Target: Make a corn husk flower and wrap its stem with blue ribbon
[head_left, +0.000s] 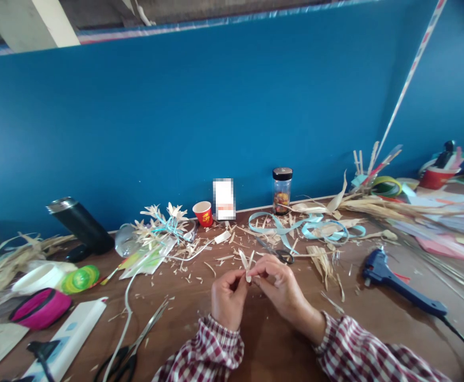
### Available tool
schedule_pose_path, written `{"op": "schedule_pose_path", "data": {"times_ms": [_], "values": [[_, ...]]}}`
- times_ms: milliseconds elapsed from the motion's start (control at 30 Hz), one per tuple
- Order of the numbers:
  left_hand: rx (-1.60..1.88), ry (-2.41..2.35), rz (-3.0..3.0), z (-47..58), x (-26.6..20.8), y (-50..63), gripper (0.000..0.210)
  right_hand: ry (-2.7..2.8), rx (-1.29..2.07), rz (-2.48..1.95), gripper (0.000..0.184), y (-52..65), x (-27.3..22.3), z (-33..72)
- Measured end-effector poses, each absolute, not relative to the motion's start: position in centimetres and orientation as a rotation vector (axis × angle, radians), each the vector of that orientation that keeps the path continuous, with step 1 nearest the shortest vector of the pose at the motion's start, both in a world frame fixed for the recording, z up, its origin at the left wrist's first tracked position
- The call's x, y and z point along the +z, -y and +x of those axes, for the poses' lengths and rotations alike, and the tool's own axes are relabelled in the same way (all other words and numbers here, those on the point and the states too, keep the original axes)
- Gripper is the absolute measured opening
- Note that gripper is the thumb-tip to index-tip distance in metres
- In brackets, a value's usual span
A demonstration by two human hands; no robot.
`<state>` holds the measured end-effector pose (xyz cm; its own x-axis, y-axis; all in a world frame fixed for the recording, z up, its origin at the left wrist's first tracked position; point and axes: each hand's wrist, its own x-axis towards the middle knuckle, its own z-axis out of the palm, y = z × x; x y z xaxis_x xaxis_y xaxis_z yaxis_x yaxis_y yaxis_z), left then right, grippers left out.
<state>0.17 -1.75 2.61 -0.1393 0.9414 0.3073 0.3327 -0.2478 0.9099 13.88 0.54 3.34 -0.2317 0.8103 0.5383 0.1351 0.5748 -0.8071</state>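
Note:
My left hand (pixel 228 298) and my right hand (pixel 283 286) meet over the middle of the table, fingertips pinched together. Between them is a small pale flower-like piece of dried husk (pixel 246 261), its narrow petals pointing up. The left fingers grip it low down, while the right thumb and forefinger close on its right side. Its lower end is hidden by the fingers. Just beyond my hands lie dark-handled scissors (pixel 284 256) among husk scraps (pixel 224 260). A larger pair of black-handled scissors (pixel 136 342) lies open to the left of my left sleeve.
A blue glue gun (pixel 399 286) lies right, its cord trailing off. Behind are husk flowers (pixel 162 225), a red paper cup (pixel 203 213), a lidded jar (pixel 282 192) and light-blue ribbon (pixel 275 225). Left are a power strip (pixel 70 337), white cable (pixel 127 302) and tilted black flask (pixel 80 225).

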Motion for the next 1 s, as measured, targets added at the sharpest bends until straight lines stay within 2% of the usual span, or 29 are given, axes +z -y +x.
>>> {"op": "schedule_pose_path", "data": {"times_ms": [100,233,367,667,1000], "values": [[1.455,-1.412,1.638,0.2,2.7,1.8,0.016,1.683,0.846,-0.82,0.008,-0.3,3.7,13.8],[1.527,-1.399,1.676,0.1,2.9,1.9,0.015,1.528,1.03,-0.809,0.026,0.2,4.4,13.8],[1.602,-1.377,1.756,-0.1,3.2,2.0,0.012,1.382,1.169,-0.804,0.015,-0.2,4.9,14.3],[1.499,-1.277,2.028,0.1,3.6,2.3,0.018,1.492,1.453,-0.699,0.029,-1.4,5.4,15.6],[1.459,-1.235,2.131,0.2,3.2,2.4,0.02,1.501,1.464,-0.705,0.028,-1.4,5.2,15.5]]}}
